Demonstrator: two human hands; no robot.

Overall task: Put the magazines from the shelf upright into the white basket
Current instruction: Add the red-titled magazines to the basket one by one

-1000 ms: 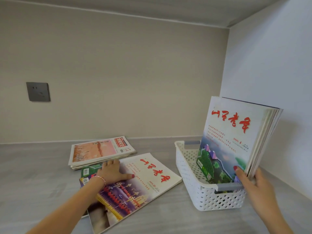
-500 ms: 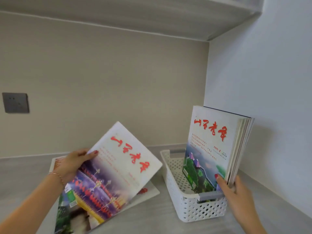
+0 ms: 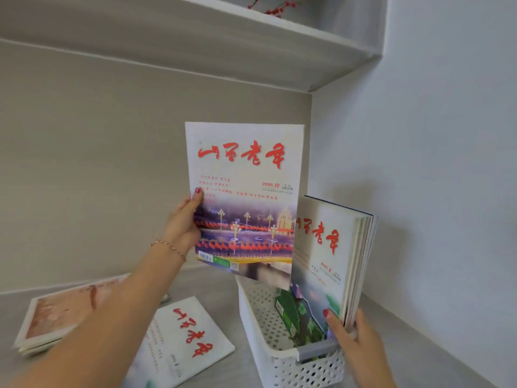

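At the far left of the grey shelf (image 3: 212, 287) lies a flat stack of magazines (image 3: 60, 312) with an orange-pink cover on top, partly hidden by the person's left forearm. Just to its right, nearer the camera, another magazine (image 3: 187, 337) with a white cover and red calligraphy lies flat, its left edge also crossed by that forearm.

The left hand (image 3: 181, 224), a thin bracelet (image 3: 169, 246) at its wrist, holds a lifted magazine (image 3: 243, 197) upright in the air, thumb on the front cover near the left edge and the fingers curled behind it. Its lower right corner hangs over the far end of the white basket (image 3: 282, 362) and overlaps the covers behind.

The perforated basket stands at the right on the shelf, close to the pale side wall (image 3: 447, 163). Inside it, a bundle of upright magazines (image 3: 333, 264) leans toward that wall. The right hand (image 3: 355, 340) pinches the bundle's lower edge at the basket's near end, thumb on the front cover, fingers wrapped behind.

Above, an upper shelf (image 3: 251, 46) spans the corner, with a sprig of red berries (image 3: 272, 7) showing on top.
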